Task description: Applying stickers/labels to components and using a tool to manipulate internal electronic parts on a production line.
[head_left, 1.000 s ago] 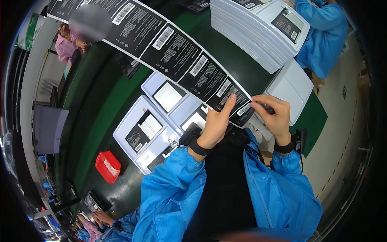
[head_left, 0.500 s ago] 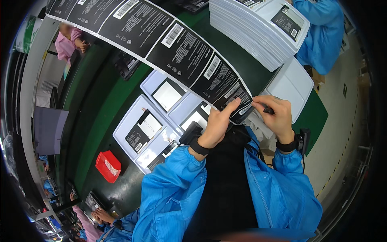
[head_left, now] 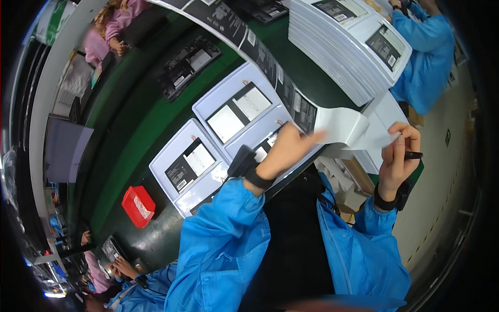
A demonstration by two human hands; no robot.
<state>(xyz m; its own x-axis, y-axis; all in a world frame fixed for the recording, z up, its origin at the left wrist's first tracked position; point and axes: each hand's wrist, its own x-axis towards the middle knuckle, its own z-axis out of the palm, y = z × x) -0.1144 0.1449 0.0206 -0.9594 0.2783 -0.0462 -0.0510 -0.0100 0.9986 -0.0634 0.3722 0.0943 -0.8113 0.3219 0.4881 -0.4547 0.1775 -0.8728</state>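
Your worn attire, lower centre of the frame: a bright-blue fabric work jacket [head_left: 215, 236] with gathered cuffs, open over a black cloth garment [head_left: 291, 234]. On your left wrist, a black strap-like wristband [head_left: 258, 178] bears a black box-shaped module [head_left: 242, 160]; your right wristband [head_left: 383, 203] is likewise black.

A dark green table [head_left: 161, 236] bears pale trays [head_left: 157, 165], a tall tray stack [head_left: 332, 62] and a red bin [head_left: 129, 202].

left grip [head_left: 287, 152] blurred, right grip [head_left: 399, 162] pinched
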